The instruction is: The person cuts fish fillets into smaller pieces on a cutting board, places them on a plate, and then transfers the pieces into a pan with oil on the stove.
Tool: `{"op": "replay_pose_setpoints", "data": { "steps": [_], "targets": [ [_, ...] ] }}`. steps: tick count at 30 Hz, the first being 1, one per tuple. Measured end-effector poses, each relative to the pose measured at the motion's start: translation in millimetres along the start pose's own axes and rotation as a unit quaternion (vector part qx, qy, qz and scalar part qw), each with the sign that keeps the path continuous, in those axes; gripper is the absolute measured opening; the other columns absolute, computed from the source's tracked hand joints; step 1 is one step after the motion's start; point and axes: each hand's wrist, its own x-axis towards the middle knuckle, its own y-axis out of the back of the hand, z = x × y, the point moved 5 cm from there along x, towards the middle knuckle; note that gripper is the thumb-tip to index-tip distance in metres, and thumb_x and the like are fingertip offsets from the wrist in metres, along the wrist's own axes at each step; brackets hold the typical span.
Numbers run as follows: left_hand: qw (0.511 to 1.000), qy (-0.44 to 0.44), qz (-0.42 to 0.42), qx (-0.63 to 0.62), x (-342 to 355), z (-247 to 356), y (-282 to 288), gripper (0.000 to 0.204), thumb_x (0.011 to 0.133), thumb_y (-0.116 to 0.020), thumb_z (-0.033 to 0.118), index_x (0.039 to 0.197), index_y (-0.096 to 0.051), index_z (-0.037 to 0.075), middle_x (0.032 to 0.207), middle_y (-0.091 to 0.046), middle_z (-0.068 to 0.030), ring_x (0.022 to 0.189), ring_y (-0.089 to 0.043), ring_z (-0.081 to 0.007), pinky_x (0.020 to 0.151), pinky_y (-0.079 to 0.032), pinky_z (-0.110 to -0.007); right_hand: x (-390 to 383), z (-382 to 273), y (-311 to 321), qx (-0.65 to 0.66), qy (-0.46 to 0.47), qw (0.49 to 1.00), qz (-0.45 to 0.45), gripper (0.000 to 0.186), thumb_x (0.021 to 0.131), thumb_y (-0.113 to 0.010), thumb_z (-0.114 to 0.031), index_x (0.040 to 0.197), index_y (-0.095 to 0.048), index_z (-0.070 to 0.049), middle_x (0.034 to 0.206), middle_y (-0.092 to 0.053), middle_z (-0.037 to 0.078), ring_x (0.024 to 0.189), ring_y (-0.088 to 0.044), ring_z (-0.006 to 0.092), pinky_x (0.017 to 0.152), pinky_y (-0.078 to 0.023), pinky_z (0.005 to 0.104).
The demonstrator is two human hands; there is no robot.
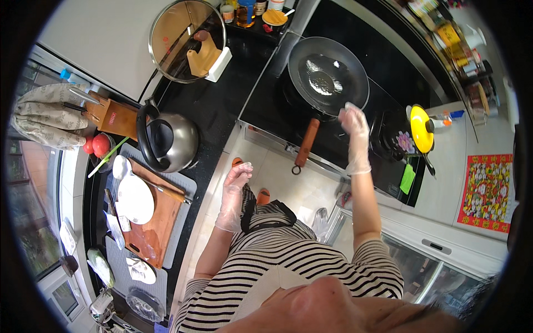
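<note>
A dark frying pan [327,83] with a glossy patch of liquid rests on the black stove [266,100], its wooden handle [308,144] pointing toward me. My right hand [354,123], in a clear plastic glove, is raised beside the pan's near right rim. Its fingers are stretched out with nothing seen in them; whether they touch the rim I cannot tell. My left hand [237,178], gloved likewise, hangs in front of the counter with fingers curled in. Nothing shows in it. It is apart from the pan and the steel kettle [175,139].
Left counter: a wooden cutting board [161,222] with a white plate [136,200] and a knife [166,191], tomatoes [101,145], a knife block [116,117]. A glass lid [186,41] stands behind. Right of the pan are a yellow lid [422,129] and a green cloth [407,178].
</note>
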Motion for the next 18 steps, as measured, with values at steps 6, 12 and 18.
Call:
{"op": "replay_pose_setpoints", "data": {
  "steps": [6,12,18],
  "targets": [
    [0.999,0.004,0.014,0.031,-36.7,-12.0,-14.1,0.018,0.086,-0.057,0.005,0.103,-0.064,0.004,0.104,-0.063,-0.0016,0.087,-0.053,-0.0072,0.082,-0.039,-0.021,-81.3,98.8,-41.3,0.218,-0.337,0.902,-0.161,0.057,0.091,-0.063,-0.042,0.131,-0.045,-0.007,0.125,-0.054,0.016,0.101,-0.063,0.0261,0.083,-0.052,0.0364],
    [0.999,-0.030,0.001,0.016,-57.3,-0.2,-13.7,0.027,0.089,-0.056,0.007,0.115,-0.060,0.002,0.105,-0.064,-0.0027,0.089,-0.055,-0.0084,0.082,-0.040,-0.022,-62.3,101.7,-93.4,0.235,-0.387,0.883,-0.120,0.051,0.088,-0.069,-0.034,0.121,-0.046,-0.003,0.107,-0.064,0.015,0.064,-0.058,0.0149,0.057,-0.049,0.0304],
    [0.998,-0.053,0.026,0.010,-57.9,16.9,20.7,0.026,0.088,-0.060,0.009,0.114,-0.062,0.005,0.106,-0.065,-0.0010,0.089,-0.056,-0.0077,0.082,-0.041,-0.021,-59.1,90.7,-80.7,0.181,-0.336,0.922,-0.072,0.019,0.082,-0.066,-0.011,0.098,-0.064,-0.001,0.077,-0.062,0.008,0.057,-0.053,0.0117,0.053,-0.043,0.0264]
  ]
}}
